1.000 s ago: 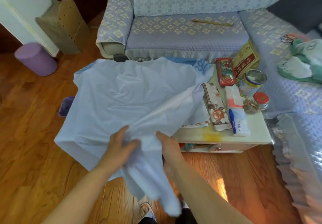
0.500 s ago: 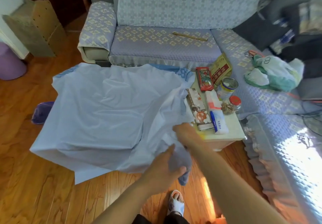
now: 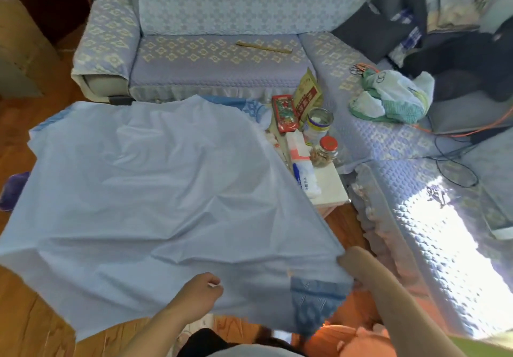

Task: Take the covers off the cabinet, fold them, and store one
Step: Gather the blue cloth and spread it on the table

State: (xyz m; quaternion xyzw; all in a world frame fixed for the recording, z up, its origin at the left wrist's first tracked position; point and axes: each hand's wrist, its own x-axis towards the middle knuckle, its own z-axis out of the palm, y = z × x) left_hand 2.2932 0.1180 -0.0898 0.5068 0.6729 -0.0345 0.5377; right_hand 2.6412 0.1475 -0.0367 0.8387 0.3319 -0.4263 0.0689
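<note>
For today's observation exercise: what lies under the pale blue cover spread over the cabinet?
Under the pale blue cover, only the cabinet's white right end shows, plus a darker blue patterned cloth peeking out at the far edge. The rest of the cabinet top is hidden.

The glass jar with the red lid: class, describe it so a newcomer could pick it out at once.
Start at the blue patterned sofa, then drop to the small white cabinet in front of it, beside the pale blue cover. Among the clutter on its top stands the glass jar. It alone has a red lid and brownish contents; the taller tin behind is open.
</note>
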